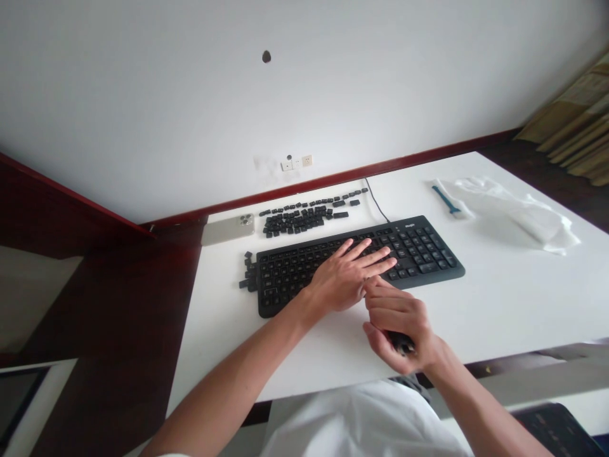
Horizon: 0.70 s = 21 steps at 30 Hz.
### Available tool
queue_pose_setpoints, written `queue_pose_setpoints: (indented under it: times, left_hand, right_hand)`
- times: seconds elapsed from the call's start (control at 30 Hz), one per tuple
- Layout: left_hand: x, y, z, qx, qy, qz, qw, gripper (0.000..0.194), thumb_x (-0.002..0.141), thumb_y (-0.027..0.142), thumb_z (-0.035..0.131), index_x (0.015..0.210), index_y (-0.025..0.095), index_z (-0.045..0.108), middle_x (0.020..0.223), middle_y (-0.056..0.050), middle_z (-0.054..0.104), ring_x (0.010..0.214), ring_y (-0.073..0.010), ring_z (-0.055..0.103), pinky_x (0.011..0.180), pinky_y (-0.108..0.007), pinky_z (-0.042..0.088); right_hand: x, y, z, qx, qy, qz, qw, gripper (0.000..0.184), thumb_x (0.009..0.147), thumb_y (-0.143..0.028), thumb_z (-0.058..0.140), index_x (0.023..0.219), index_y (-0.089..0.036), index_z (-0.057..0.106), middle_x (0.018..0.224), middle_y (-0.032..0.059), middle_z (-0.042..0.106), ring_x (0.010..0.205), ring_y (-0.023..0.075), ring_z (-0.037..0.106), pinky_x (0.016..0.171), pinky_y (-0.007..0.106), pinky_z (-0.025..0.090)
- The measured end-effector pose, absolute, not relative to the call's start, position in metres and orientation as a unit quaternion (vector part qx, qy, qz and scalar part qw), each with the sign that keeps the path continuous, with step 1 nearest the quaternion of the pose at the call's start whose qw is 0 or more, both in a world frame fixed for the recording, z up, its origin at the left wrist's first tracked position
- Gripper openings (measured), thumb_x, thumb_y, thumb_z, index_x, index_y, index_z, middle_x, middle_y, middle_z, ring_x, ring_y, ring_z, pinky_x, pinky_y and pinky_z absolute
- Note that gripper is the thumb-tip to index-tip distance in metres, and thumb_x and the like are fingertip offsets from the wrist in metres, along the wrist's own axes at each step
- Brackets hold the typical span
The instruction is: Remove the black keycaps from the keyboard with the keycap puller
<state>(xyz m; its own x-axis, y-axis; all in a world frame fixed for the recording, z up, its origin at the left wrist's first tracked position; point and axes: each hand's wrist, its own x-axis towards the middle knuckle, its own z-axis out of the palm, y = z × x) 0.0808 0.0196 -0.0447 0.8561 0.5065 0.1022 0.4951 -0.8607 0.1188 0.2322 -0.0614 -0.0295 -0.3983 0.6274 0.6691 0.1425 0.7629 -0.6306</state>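
Observation:
A black keyboard (431,259) lies at a slant on the white table; its left and middle part shows keycaps removed, while keys stand at its right end. My left hand (345,273) rests over its middle with fingers spread, hiding part of it. Close by, at the near edge, my right hand (399,317) is closed around a black-handled tool (401,343). The tool's working end is hidden beneath my fingers, near the left hand's little-finger side. Loose black keycaps (295,221) are spread in rows behind the keyboard, and several more (248,276) lie at its left end.
A phone (228,230) lies at the table's back left. The keyboard's cable (377,202) runs to the back edge. At the right are a blue brush-like tool (446,200) and a crumpled white plastic bag (518,212). A wall (190,114) stands behind the table.

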Motion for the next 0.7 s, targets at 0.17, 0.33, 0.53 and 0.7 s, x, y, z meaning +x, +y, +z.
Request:
queue_pose_setpoints:
  times: [0.17,0.33,0.53,0.7]
  left_hand:
    - [0.0812,0.0184,-0.0454,0.961,0.264,0.071,0.048,0.055,0.109,0.026,0.036,0.165,0.028,0.034,0.173,0.006,0.028,0.162,-0.0254,0.021,0.131,-0.047,0.021]
    - [0.0825,0.0179,-0.0472,0.960,0.262,0.080,0.052,0.056,0.109,0.025,0.035,0.165,0.029,0.034,0.173,0.007,0.029,0.161,-0.0240,0.022,0.131,-0.046,0.020]
    - [0.0831,0.0176,-0.0478,0.960,0.261,0.082,0.051,0.054,0.111,0.027,0.030,0.164,0.030,0.035,0.172,0.007,0.029,0.161,-0.0238,0.024,0.130,-0.045,0.021]
    - [0.0832,0.0169,-0.0459,0.962,0.259,0.078,0.046,0.054,0.111,0.026,0.031,0.165,0.029,0.035,0.172,0.006,0.030,0.161,-0.0241,0.024,0.130,-0.045,0.021]
  right_hand:
    - [0.2340,-0.0619,-0.0330,-0.233,-0.798,0.247,0.498,0.032,0.076,0.000,0.057,0.073,-0.023,0.034,0.065,-0.0020,0.035,0.063,0.0150,0.033,0.071,0.038,0.041]
    - [0.2354,-0.0632,-0.0355,-0.227,-0.794,0.236,0.512,0.028,0.076,-0.001,0.056,0.072,-0.023,0.039,0.064,-0.0009,0.039,0.062,0.0157,0.039,0.071,0.039,0.043]
    - [0.2361,-0.0641,-0.0324,-0.225,-0.797,0.221,0.516,0.023,0.078,-0.002,0.054,0.072,-0.022,0.044,0.062,-0.0001,0.043,0.059,0.0164,0.043,0.071,0.041,0.044]
    - [0.2343,-0.0647,-0.0286,-0.227,-0.798,0.211,0.517,0.023,0.079,-0.002,0.052,0.071,-0.022,0.046,0.060,-0.0001,0.045,0.058,0.0164,0.044,0.070,0.041,0.045]
